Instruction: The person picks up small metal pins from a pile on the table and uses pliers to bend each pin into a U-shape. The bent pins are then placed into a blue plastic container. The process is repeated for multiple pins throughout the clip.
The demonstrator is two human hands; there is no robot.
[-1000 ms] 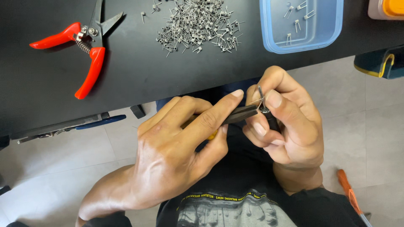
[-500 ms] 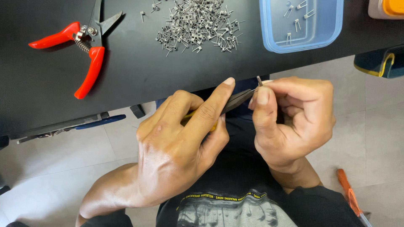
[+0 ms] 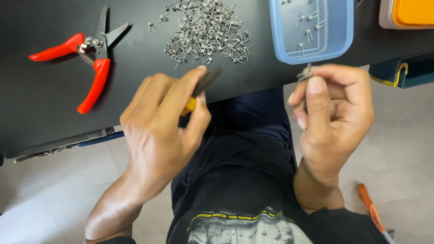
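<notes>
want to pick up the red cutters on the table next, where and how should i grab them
Probably best by the two red handles, coming from the lower left. The cutters lie flat on the black table with the handles sprung apart toward that side, while the dark blades point up and right, away from an approaching hand.

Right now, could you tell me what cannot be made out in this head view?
- Small metal piece pinched by the right hand: motion-blurred and tiny, shape unclear.
- Tool in the left hand: fingers hide the handle, tip blurred.
- Orange-lidded container: cut off by the top right edge.
- Pieces in the blue tray: too small to tell apart.
</notes>
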